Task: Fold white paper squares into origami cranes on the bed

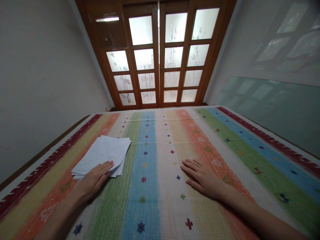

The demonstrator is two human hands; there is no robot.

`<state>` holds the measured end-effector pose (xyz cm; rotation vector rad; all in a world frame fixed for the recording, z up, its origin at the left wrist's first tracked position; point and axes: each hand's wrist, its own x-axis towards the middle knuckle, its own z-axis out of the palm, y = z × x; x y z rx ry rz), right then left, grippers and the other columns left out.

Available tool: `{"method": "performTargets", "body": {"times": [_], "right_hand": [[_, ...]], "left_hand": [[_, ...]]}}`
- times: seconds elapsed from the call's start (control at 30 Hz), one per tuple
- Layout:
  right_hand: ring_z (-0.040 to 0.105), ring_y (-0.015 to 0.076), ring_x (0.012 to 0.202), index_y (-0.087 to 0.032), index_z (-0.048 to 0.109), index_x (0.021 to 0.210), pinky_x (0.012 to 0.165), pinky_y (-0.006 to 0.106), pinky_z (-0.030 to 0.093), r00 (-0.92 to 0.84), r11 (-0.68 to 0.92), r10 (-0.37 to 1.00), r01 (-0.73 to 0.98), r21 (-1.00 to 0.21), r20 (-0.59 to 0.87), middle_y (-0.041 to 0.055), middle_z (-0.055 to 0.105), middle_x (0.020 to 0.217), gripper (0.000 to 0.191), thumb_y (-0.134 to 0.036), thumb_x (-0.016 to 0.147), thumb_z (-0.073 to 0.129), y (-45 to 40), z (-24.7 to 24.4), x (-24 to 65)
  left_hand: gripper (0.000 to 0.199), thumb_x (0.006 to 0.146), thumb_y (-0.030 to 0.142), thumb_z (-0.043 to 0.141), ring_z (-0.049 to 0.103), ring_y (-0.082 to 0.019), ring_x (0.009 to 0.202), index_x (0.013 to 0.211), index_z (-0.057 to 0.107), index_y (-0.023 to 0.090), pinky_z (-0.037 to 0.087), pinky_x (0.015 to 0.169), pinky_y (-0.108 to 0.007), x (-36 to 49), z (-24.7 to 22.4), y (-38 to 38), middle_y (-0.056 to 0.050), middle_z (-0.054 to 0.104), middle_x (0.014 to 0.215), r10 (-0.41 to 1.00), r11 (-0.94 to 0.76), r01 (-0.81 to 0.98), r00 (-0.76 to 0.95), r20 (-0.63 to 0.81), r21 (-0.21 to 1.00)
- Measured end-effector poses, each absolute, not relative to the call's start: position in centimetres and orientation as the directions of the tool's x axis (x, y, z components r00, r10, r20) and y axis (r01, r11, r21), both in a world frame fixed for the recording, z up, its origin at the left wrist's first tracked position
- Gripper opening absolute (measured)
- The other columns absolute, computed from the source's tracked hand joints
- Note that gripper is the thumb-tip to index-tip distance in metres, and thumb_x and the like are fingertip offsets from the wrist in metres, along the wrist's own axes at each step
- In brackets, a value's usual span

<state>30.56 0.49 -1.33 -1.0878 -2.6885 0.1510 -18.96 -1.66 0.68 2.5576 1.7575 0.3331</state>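
A loose stack of white paper sheets (105, 151) lies on the striped tablecloth (147, 206) to the left, its edges unevenly lined up. My left hand (96, 175) rests on the near edge of the stack, fingers stretched flat over the top sheet. Its thumb is by the near right corner, and whether any of it is under the paper I cannot tell. Flat on the cloth to the right lies my right hand (201, 175), palm down with fingers extended and nothing in it.
The cloth has coloured stripes with small printed figures. Beyond the far table edge stand wooden doors (161, 76) with frosted glass panes. A white wall (47, 66) runs along the left, and a pale green glass-like panel (275, 106) is at the right.
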Motion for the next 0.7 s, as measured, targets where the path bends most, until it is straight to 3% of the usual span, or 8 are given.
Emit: {"method": "performTargets", "body": {"times": [0.1,0.17,0.27,0.37,0.53,0.7], "right_hand": [[0.050,0.0281,0.127,-0.020,0.054,0.133,0.107,0.050,0.038,-0.707,0.730,0.684,0.658,-0.184,0.181,0.0126,0.056,0.136,0.044,-0.040,0.094,0.046,0.5,-0.6,30.4],[0.054,0.0264,0.121,-0.019,0.059,0.127,0.105,0.048,0.041,-0.703,0.732,0.681,0.653,-0.195,0.205,0.0126,0.060,0.130,0.039,-0.036,0.093,0.048,0.5,0.0,30.2],[0.054,0.0251,0.121,-0.020,0.057,0.128,0.101,0.045,0.045,-0.672,0.728,0.685,0.648,-0.224,0.283,0.0127,0.059,0.131,0.039,-0.032,0.092,0.050,0.3,0.7,29.9],[0.052,0.0246,0.124,-0.020,0.046,0.138,0.101,0.044,0.046,-0.617,0.713,0.696,0.655,-0.250,0.368,0.0132,0.051,0.139,0.050,-0.027,0.090,0.053,0.1,1.1,29.5],[0.046,0.0270,0.129,-0.023,0.031,0.146,0.103,0.048,0.044,-0.540,0.708,0.679,0.660,-0.251,0.496,0.0143,0.044,0.145,0.066,-0.022,0.085,0.056,0.5,0.9,28.5],[0.048,0.0277,0.127,-0.019,0.043,0.139,0.103,0.048,0.044,-0.601,0.759,0.635,0.604,-0.244,0.486,0.0155,0.049,0.140,0.059,-0.021,0.082,0.060,0.8,0.1,27.1]], "left_hand": [[0.047,0.093,0.046,0.032,0.065,-0.023,0.110,0.115,0.067,0.026,0.052,0.097,-0.041,-18.7,2.0,-1.5,-0.003,0.067,0.120,0.929,-0.321,0.931,0.274,0.248,0.174],[0.043,0.092,0.040,0.033,0.067,-0.025,0.105,0.111,0.069,0.024,0.054,0.093,-0.044,-17.5,2.9,-1.2,-0.005,0.069,0.117,0.890,-0.322,0.931,0.236,0.390,0.172],[0.033,0.091,0.028,0.040,0.071,-0.022,0.096,0.106,0.070,0.022,0.058,0.086,-0.039,-13.6,3.6,-0.6,-0.005,0.072,0.111,0.745,-0.451,0.883,0.292,0.599,0.131],[0.025,0.088,0.018,0.050,0.073,-0.018,0.086,0.102,0.070,0.020,0.059,0.076,-0.031,-8.2,3.5,-0.2,-0.007,0.074,0.103,0.550,-0.631,0.774,0.397,0.734,0.055],[0.017,0.091,0.016,0.051,0.072,-0.015,0.074,0.090,0.067,0.016,0.055,0.064,-0.025,0.1,2.0,-0.3,-0.007,0.076,0.087,0.374,-0.781,0.625,0.479,0.794,-0.009],[0.027,0.095,0.016,0.042,0.068,-0.015,0.063,0.077,0.062,0.016,0.049,0.056,-0.026,3.8,0.6,-0.8,-0.004,0.073,0.076,0.384,-0.796,0.605,0.534,0.753,-0.023]]}}
